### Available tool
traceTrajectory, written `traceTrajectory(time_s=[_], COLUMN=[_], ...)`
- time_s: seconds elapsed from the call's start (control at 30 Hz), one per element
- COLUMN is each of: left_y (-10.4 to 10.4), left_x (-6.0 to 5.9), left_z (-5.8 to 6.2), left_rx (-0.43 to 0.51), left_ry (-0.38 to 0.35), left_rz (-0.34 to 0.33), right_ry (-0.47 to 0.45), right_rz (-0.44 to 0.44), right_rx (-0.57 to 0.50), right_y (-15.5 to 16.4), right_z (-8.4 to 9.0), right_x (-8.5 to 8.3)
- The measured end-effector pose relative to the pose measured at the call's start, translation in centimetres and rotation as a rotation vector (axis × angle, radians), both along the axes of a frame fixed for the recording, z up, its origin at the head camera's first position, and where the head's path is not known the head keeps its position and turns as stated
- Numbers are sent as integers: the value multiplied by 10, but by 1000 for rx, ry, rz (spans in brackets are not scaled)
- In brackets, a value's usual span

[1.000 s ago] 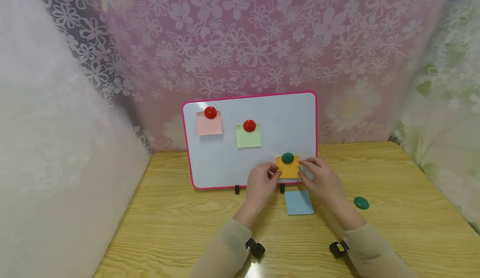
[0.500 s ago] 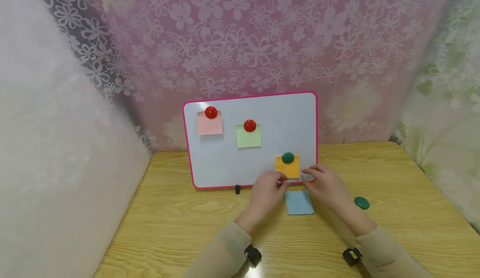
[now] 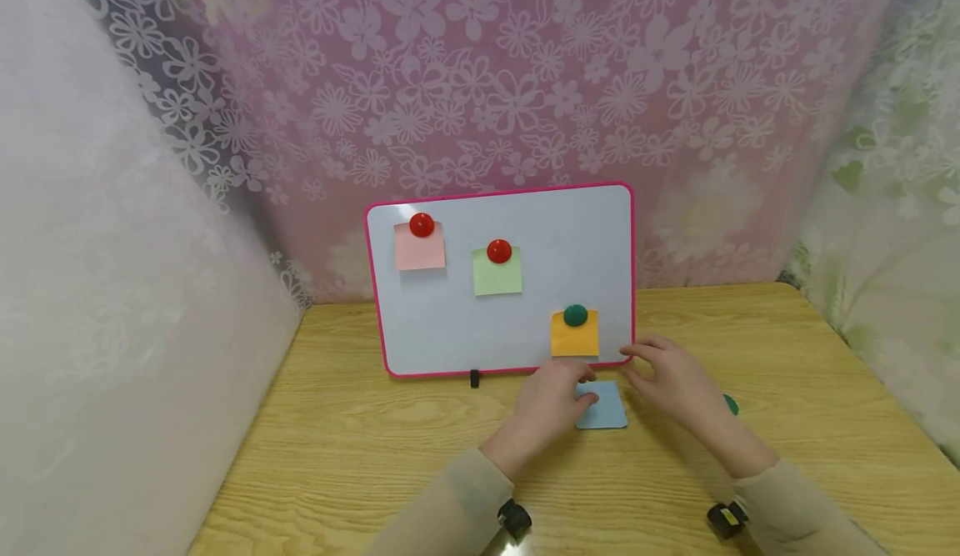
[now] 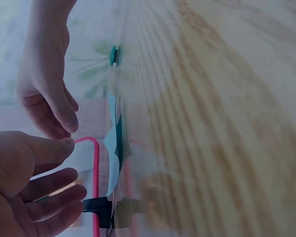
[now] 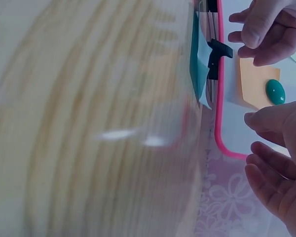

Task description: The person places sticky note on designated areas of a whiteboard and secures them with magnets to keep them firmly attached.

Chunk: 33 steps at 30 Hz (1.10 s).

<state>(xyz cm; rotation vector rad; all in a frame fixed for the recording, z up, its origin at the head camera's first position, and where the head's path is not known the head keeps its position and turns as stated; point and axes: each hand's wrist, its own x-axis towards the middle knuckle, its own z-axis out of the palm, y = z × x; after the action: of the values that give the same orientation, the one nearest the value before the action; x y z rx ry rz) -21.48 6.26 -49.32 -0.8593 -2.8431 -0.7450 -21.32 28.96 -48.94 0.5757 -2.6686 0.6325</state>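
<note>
Over the left part of a blue sticky note (image 3: pixel 609 410) on the table hovers my left hand (image 3: pixel 546 402), fingers loosely bent and holding nothing; the left wrist view shows a gap between its fingers and the note (image 4: pixel 113 160). My right hand (image 3: pixel 678 383) is beside the whiteboard's lower right corner, its fingers loosely bent with nothing between them. An orange sticky note (image 3: pixel 575 341) hangs low on the whiteboard (image 3: pixel 442 323) under a green magnet (image 3: pixel 575 315). Another green magnet (image 3: pixel 732 405) lies on the table, partly hidden by my right hand.
Higher on the board are a pink note (image 3: pixel 420 253) and a light green note (image 3: pixel 497 279), under red magnets (image 3: pixel 422 224). Black feet (image 3: pixel 474 378) support the board on the wooden table (image 3: pixel 360 456). A flowered curtain (image 3: pixel 480 81) hangs behind.
Both hands have come away from the orange note, which stays under its magnet. My left hand has moved down over the blue note; my right hand has drawn back down and right.
</note>
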Motion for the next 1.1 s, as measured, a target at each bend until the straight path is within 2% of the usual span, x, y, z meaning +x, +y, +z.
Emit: traceTrajectory(time_s=[0.2, 0.57, 0.9, 1.1], left_y=[4, 13, 19, 20], left_x=[1, 2, 1, 2], left_z=[-1, -2, -8, -8], left_rx=[-26, -83, -90, -97], left_ry=[-18, -15, -32, -28], left_rz=[-2, -21, -19, -22], right_ry=[-34, -77, -111, -169], right_rz=[-22, -13, -20, -28], right_rx=[19, 45, 69, 108], right_y=[8, 26, 43, 57], right_z=[1, 2, 4, 3], right_x=[4, 11, 17, 18])
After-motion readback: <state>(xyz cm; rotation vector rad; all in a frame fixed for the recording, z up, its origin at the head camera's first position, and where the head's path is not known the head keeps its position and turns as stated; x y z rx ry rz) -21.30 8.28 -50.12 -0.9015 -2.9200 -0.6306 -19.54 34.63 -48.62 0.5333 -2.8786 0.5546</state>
